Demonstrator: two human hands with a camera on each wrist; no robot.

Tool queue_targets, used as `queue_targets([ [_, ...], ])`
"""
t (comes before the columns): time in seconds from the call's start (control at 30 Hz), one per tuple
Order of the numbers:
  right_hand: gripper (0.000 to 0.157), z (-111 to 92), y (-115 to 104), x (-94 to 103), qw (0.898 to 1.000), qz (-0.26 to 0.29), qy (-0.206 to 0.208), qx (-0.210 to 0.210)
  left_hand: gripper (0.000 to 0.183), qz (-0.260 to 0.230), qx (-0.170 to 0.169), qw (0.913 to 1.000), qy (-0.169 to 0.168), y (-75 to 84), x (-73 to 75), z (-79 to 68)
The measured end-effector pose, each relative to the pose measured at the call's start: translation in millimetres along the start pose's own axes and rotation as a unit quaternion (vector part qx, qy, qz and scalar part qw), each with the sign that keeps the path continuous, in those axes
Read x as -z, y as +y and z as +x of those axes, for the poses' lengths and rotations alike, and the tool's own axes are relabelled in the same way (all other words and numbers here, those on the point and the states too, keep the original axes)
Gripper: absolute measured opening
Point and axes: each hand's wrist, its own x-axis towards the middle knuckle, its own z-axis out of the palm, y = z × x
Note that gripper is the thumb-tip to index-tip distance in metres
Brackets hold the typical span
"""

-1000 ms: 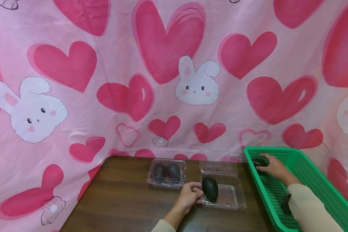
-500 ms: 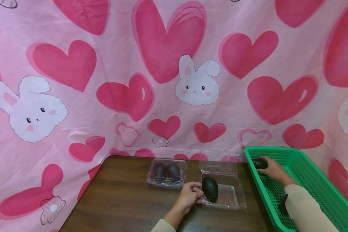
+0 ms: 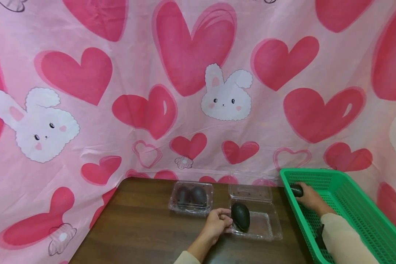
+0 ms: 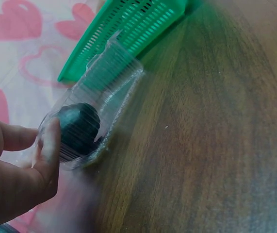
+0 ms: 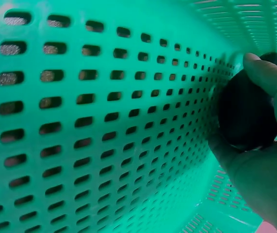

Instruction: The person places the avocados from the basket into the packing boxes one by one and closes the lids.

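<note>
My left hand pinches the left edge of an open clear plastic clamshell box, its lid folded back toward the wall. One dark green avocado lies in the left part of that box, right by my fingertips. In the left wrist view, thumb and fingers meet at the box's rim beside the avocado. Inside the green basket, my right hand grips another dark avocado. The right wrist view shows this avocado between thumb and fingers, close to the perforated basket wall.
A closed clear box with two dark avocados stands left of the open one. The brown wooden table ends at a pink cloth wall with hearts and rabbits. The basket's tall side borders the table's right part.
My right hand has closed around the avocado in the basket and drawn it slightly nearer, turning it. The left hand holds its place at the box. The head view has shifted slightly.
</note>
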Motion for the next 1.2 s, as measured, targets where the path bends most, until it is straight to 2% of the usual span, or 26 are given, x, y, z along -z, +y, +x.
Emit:
queue_targets([
  [0.67,0.061,-1,1,-8.9,1.000,0.008,0.008,0.006,0.032,-0.002,0.000,1.0000,0.001,-0.8,2.0,-3.5],
  [1.2,0.062,-1,-2,1.3,1.000,0.010,0.010,-0.008,0.032,-0.003,-0.006,1.0000,-0.001,0.6,-0.1,-0.8],
])
